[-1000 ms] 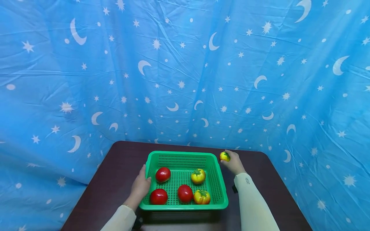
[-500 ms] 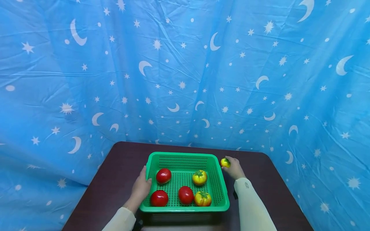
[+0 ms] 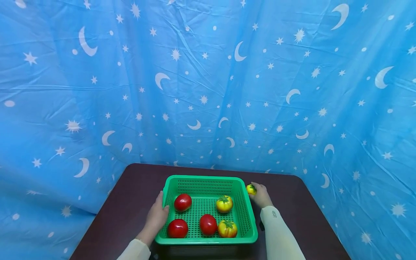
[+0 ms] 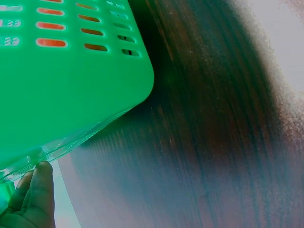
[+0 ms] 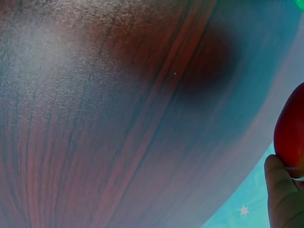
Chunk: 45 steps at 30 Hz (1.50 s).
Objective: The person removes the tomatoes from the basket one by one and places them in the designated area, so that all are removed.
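In the head view a green plastic basket (image 3: pixel 204 242) stands on the table, with several tomatoes in it. Three lie red side up, such as the red tomato (image 3: pixel 182 202) at the back left. Two show yellow ribbed tops with green leaves, among them the yellow tomato (image 3: pixel 224 204). My left hand (image 3: pixel 157 216) holds the basket's left side, its thumb at the rim. Just outside the right rim, my right hand (image 3: pixel 261 195) grips another tomato (image 3: pixel 251 189), yellow on top. Its underside looks red in the right wrist view, where a finger (image 5: pixel 280 190) presses against it.
The dark brown table (image 3: pixel 136 187) has rounded back corners. A blue curtain (image 3: pixel 208 90) with white moons and stars hangs behind it and along both sides.
My right hand has come a little toward me along the basket's right side, carrying the tomato. The left hand stays at the basket, and the view has tilted slightly up.
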{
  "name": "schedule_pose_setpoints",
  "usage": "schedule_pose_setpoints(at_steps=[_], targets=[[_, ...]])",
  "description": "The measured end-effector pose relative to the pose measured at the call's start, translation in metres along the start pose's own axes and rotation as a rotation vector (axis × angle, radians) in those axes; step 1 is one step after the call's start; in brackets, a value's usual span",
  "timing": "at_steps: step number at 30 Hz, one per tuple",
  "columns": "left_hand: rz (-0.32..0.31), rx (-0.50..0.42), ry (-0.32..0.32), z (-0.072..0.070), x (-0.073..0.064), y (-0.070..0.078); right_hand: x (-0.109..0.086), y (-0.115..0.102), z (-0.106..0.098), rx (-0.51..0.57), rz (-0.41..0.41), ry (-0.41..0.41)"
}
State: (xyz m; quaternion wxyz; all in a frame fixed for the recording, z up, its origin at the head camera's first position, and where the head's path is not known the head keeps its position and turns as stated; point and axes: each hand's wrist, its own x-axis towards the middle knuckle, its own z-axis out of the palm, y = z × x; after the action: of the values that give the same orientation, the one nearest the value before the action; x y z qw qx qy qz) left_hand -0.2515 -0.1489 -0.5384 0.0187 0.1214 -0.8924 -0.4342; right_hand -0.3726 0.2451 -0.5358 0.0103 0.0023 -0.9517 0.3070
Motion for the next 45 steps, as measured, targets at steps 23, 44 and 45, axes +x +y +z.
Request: schedule_pose_setpoints(at_steps=[23, 44, 45], targets=[[0.009, 0.007, -0.011, -0.004, -0.003, 0.003, -0.005, 0.019, 0.027, 0.009, 0.036, -0.013], [0.003, -0.011, -0.016, -0.004, -0.004, 0.001, -0.015, 0.017, 0.03, 0.012, 0.081, -0.024], [0.004, -0.013, -0.018, -0.004, -0.004, 0.001, -0.016, 0.018, 0.03, 0.012, 0.09, -0.03]])
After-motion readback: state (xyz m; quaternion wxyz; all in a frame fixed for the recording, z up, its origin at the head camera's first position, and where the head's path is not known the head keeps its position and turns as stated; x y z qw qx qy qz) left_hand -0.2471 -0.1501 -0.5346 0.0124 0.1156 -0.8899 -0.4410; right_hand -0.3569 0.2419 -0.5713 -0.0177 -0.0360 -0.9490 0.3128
